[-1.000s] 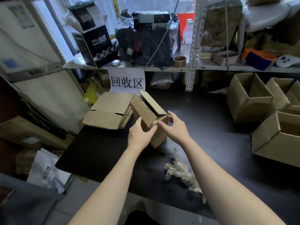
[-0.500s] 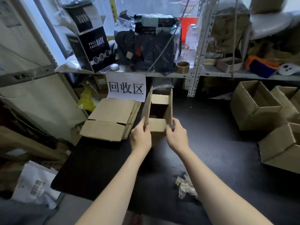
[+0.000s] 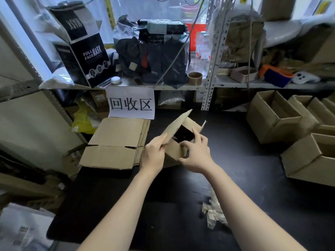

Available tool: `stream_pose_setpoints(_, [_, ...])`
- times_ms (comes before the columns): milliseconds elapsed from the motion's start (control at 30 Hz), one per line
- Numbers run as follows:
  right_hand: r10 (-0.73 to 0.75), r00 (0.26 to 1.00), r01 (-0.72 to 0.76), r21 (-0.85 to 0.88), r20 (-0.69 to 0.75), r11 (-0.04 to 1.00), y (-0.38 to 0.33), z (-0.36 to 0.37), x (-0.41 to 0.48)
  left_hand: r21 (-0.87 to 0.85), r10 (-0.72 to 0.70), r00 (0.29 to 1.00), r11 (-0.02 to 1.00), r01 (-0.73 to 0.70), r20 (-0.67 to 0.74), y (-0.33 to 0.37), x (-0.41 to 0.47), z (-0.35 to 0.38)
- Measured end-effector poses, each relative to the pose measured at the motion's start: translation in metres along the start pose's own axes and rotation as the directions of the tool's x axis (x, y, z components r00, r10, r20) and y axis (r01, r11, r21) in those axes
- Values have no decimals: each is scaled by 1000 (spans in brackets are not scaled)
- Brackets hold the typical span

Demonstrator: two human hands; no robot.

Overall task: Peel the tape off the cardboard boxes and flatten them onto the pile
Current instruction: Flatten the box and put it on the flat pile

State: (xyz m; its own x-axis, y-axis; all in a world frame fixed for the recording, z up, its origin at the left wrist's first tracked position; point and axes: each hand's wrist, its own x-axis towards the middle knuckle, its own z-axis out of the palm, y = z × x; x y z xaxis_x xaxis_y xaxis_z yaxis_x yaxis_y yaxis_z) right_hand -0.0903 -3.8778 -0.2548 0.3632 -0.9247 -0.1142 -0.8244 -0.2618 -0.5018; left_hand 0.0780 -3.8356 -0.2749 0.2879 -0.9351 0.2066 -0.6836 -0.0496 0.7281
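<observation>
Head view: the small cardboard box [image 3: 178,127] was just right of the pile of flattened boxes [image 3: 116,140], over the dark worktop [image 3: 235,160], with one flap raised. The left hand [image 3: 154,154] gripped that flap, fingers clamped on its edge. The right hand [image 3: 196,153] held the box's near corner, fingers curled round it. Crumpled tape [image 3: 213,212] lay right of the pile, nearer the person.

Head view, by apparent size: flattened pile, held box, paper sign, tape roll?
Largest: flattened pile.
Next: held box and paper sign look alike, so unranked.
Smallest: tape roll, though it sits farthest back.
</observation>
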Motion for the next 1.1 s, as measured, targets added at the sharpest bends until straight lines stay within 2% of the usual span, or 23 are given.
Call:
stream_pose_setpoints(100, [0,997,15,207,-72,978,8,9,-3,-12,11,1000,1000,-10,28,-2,3,1])
stream_pose_setpoints(233, [3,980,80,407,-199,910,16,21,-20,-53,7,989,999,1,151,1,4,1])
stream_pose_setpoints(367, [4,967,113,438,-256,892,28,35,-38,-96,-41,983,994,60,181,15,-6,6])
stream_pose_setpoints(467, [12,980,87,480,-199,873,39,35,-48,-68,-52,987,996,63,149,22,-12,12])
stream_pose_setpoints(533, [80,970,57,533,-230,844,45,30,-53,-43,-52,987,997,59,154,23,-16,13])
stream_pose_setpoints(600, [207,921,29,590,-329,807,50,21,-54,-15,-53,985,998,56,163,22,-19,13])
stream_pose_setpoints(667, [292,903,-25,638,-316,770,53,11,-52,0,-51,981,999,51,186,20,-23,14])
stream_pose_setpoints(733, [263,935,-83,575,-238,814,58,3,-47,25,-36,978,999,31,205,18,-29,17])
stream_pose_setpoints(800, [178,972,-108,382,-153,918,63,3,-41,41,-31,980,999,24,198,17,-35,20])
stream_pose_setpoints(967, [-10,1000,11,77,-15,997,75,9,-31,-12,-28,976,999,31,214,18,-41,20])
stream_pose_setpoints(1033, [-36,999,37,43,-18,998,79,11,-29,-6,-22,974,1000,24,224,18,-42,19])
stream_pose_setpoints(1100, [-10,999,14,115,-33,993,80,13,-29,7,-28,974,1000,27,225,18,-41,17])
